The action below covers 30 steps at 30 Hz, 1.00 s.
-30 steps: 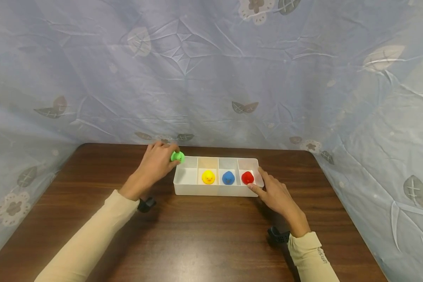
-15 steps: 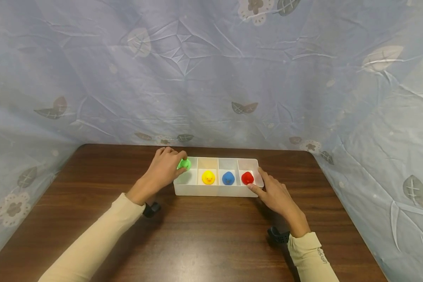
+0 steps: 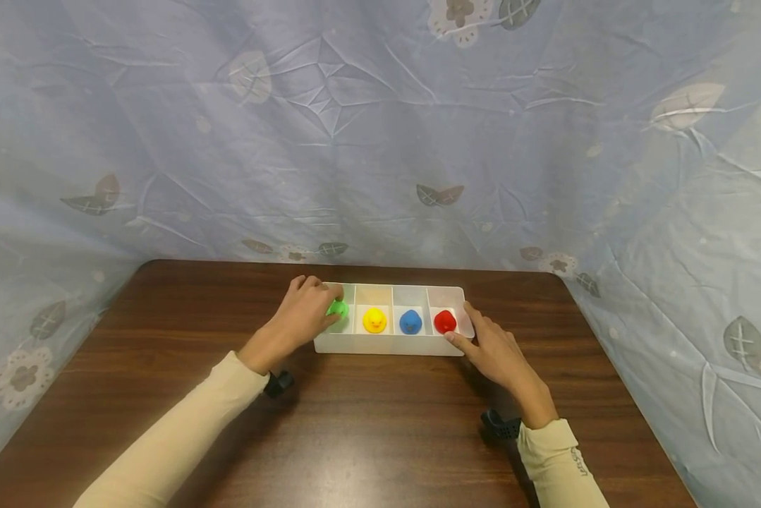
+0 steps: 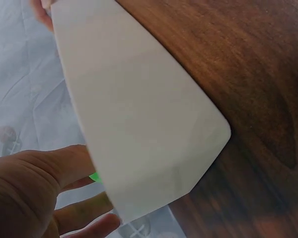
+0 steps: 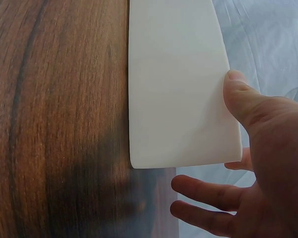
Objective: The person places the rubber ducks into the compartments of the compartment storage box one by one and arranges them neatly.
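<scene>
A white box point(image 3: 389, 344) with a row of compartments stands on the table. In the head view, my left hand point(image 3: 300, 310) reaches over its left end and pinches a green toy duck point(image 3: 338, 309) between thumb and fingers, down inside the leftmost compartment. Only a sliver of the green duck shows past the rim in the left wrist view. A yellow toy duck point(image 3: 374, 320), a blue toy duck point(image 3: 410, 322) and a red toy duck point(image 3: 445, 322) each sit in their own compartment to the right. My right hand point(image 3: 497, 349) holds the box's right end, thumb on the front rim.
The dark wooden table point(image 3: 355, 423) has its back edge just behind the box. A pale patterned cloth point(image 3: 380, 141) hangs behind the table and along both sides. Each wrist wears a black strap point(image 3: 501, 425).
My left hand has moved right and down, carrying the green duck from outside the box's left end into the leftmost compartment. My right hand and the box have stayed put.
</scene>
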Each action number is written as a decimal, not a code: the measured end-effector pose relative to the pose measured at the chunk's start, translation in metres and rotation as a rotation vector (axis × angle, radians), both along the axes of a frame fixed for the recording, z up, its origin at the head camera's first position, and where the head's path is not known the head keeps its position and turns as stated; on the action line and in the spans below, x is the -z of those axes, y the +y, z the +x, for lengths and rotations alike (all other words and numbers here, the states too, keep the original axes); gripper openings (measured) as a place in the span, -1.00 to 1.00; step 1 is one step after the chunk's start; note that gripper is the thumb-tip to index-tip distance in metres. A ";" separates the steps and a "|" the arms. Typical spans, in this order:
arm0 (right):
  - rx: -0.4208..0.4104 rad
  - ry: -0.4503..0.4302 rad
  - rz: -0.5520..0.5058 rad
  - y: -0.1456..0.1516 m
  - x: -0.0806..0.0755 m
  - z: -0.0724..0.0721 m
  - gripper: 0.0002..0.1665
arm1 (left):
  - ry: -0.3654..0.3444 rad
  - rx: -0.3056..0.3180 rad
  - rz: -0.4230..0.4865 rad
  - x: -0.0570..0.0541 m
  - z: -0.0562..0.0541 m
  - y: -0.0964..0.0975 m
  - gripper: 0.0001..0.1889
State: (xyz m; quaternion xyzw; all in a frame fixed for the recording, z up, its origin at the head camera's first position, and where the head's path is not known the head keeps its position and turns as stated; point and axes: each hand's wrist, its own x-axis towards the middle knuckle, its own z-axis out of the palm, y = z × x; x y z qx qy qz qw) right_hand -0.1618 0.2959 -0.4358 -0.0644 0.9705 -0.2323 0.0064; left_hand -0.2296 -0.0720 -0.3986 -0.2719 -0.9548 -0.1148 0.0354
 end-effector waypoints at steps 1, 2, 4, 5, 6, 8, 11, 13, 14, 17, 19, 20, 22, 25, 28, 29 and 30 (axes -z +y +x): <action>0.000 0.000 0.000 0.000 0.000 0.000 0.07 | 0.001 0.002 -0.001 0.001 0.000 0.000 -0.64; 0.000 -0.001 -0.001 0.000 0.000 0.000 0.07 | 0.001 0.004 -0.001 0.002 0.000 0.000 -0.64; 0.000 -0.001 -0.004 0.000 0.000 0.000 0.08 | 0.001 0.007 -0.001 0.004 -0.001 0.001 -0.65; 0.001 -0.001 -0.004 0.000 0.001 0.000 0.08 | 0.001 0.008 -0.002 0.005 -0.001 0.002 -0.65; 0.000 0.000 -0.004 0.000 0.001 0.000 0.08 | 0.003 0.009 -0.005 0.006 -0.001 0.002 -0.65; 0.002 -0.001 -0.006 0.000 0.001 0.000 0.08 | 0.005 0.012 -0.010 0.007 -0.002 0.003 -0.65; 0.002 0.001 -0.006 0.001 0.002 0.000 0.08 | 0.010 0.016 -0.017 0.008 -0.002 0.005 -0.64; 0.003 0.001 -0.008 0.001 0.002 0.000 0.08 | 0.014 0.019 -0.020 0.009 -0.002 0.005 -0.64; 0.005 0.000 -0.011 0.001 0.002 0.000 0.08 | 0.016 0.019 -0.021 0.009 -0.002 0.006 -0.64; 0.007 -0.003 -0.016 0.001 0.002 0.000 0.09 | 0.020 0.019 -0.027 0.010 -0.001 0.006 -0.64; 0.005 0.003 -0.013 0.000 0.002 0.000 0.08 | 0.019 0.016 -0.030 0.011 -0.002 0.006 -0.64; 0.005 0.006 -0.012 0.000 0.002 0.000 0.08 | 0.022 0.015 -0.033 0.011 -0.002 0.006 -0.64; 0.002 0.013 -0.008 0.000 0.002 0.000 0.07 | 0.022 0.011 -0.040 0.012 -0.002 0.007 -0.64; 0.003 0.020 -0.006 0.000 0.002 0.000 0.06 | 0.021 0.009 -0.048 0.012 -0.002 0.007 -0.63; 0.002 0.023 -0.003 0.001 0.002 0.001 0.06 | 0.019 0.011 -0.052 0.012 -0.003 0.007 -0.63; 0.001 0.024 -0.002 0.000 0.002 0.000 0.05 | 0.018 0.012 -0.051 0.012 -0.003 0.007 -0.63; 0.000 0.024 -0.001 0.001 0.002 0.000 0.06 | 0.018 0.013 -0.049 0.012 -0.003 0.007 -0.63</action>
